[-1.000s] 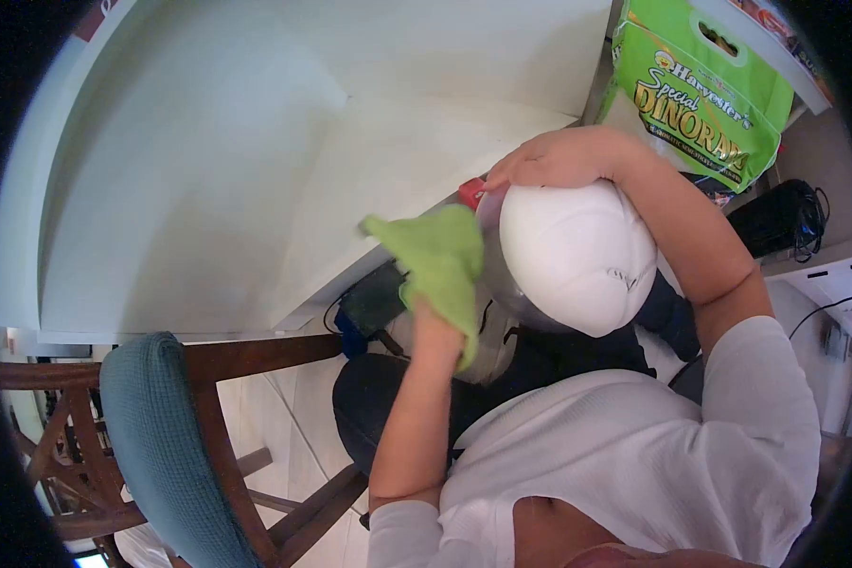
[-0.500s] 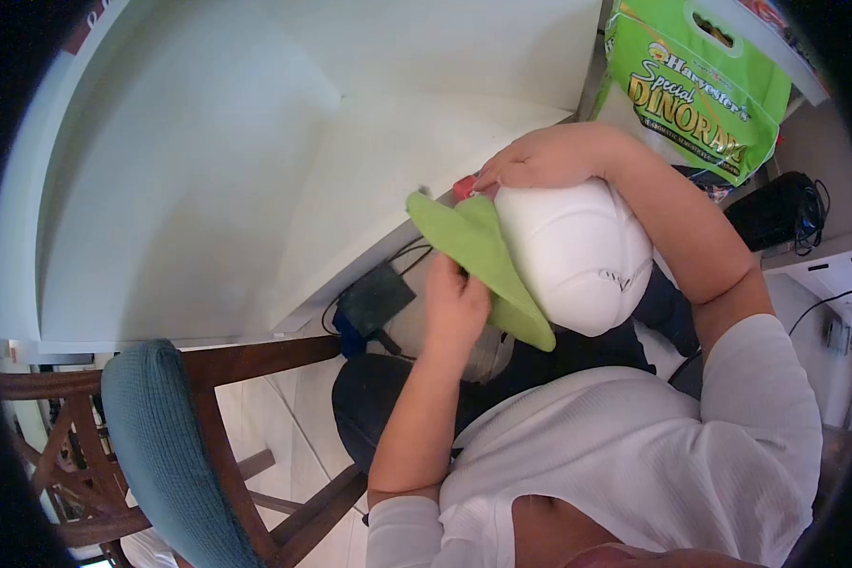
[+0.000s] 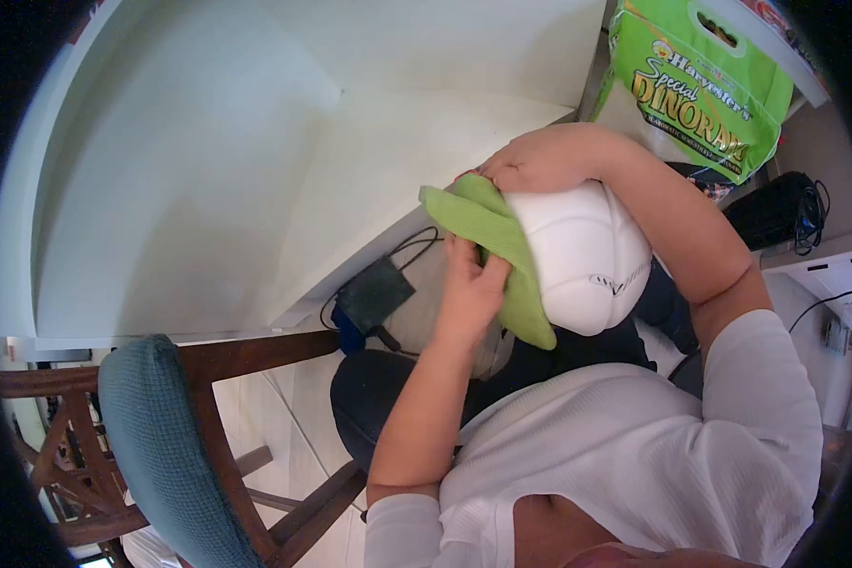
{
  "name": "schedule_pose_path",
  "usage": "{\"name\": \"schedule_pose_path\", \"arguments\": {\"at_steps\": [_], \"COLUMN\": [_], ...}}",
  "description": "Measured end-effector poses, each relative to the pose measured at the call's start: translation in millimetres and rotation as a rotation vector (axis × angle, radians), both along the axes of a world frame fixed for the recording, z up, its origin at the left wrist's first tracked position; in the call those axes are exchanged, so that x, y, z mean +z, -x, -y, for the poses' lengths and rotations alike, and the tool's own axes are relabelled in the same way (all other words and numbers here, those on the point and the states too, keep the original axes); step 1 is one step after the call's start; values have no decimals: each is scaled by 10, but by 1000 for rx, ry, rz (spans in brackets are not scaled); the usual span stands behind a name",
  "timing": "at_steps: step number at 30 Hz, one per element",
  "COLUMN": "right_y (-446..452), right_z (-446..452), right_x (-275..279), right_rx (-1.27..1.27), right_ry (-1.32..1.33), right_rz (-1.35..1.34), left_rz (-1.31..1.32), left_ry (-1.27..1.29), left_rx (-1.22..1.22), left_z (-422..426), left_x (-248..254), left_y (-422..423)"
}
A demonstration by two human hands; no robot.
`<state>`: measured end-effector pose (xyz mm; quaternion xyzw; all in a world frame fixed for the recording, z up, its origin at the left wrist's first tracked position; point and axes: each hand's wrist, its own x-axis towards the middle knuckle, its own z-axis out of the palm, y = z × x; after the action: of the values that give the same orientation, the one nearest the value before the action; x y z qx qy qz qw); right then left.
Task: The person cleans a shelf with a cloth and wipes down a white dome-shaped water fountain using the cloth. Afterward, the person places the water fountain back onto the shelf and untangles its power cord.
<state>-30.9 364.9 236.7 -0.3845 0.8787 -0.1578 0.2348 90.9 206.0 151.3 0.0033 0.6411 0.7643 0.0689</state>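
A white helmet-like shell (image 3: pixel 587 251) with a dark logo rests over my lap. My right hand (image 3: pixel 549 159) curls over its far edge, fingertips at the upper left. My left hand (image 3: pixel 473 284) presses a green cloth (image 3: pixel 516 256) against the shell's left side, with fingers bent and partly under a fold. The cloth hides that side of the shell. A bit of a red object (image 3: pixel 464 174) shows beside my right fingertips.
Ahead is a white desk or shelf surface (image 3: pixel 388 161). A green rice bag (image 3: pixel 696 95) stands at the upper right, near a black item with a cable (image 3: pixel 781 216). A wooden chair with a teal cushion (image 3: pixel 166 445) is at left. A dark box (image 3: pixel 376 295) lies below the edge.
My left hand has moved right and up with the green cloth, from beside the shell onto its left side. The red object is now mostly covered. My right hand stays nearly in place.
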Motion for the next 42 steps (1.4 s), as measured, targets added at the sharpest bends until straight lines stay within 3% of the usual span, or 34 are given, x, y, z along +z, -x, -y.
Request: {"name": "schedule_pose_path", "arguments": {"at_steps": [2,8,11,17,20,26,32,35,42], "right_y": [-12,-35,-34,-52,-63,-93,-101,-96,-87], "right_z": [14,65,63,69,65,73,68,56,55], "right_x": [18,142,128,127,135,163,161,146,116], "right_rx": [-19,-44,-57,-88,-87,-99,-106,-85,-98], "right_ry": [-11,-143,-136,-121,-117,-106,-110,-82,-75], "right_rz": [-6,87,87,81,69,71,85,79,86], "left_rz": [191,53,243,153,270,160,244,152,177], "left_ry": [-203,-51,-266,-137,-265,-109,-242,-118,-144], "left_rx": [-35,-69,-97,-76,-97,-77,-96,-94,-83], "left_z": [37,90,125,94,135,86,76,66,66], "left_x": [225,49,314,234,348,259,431,330,310], "left_y": [11,64,66,103,110,122,86,63,84]}}
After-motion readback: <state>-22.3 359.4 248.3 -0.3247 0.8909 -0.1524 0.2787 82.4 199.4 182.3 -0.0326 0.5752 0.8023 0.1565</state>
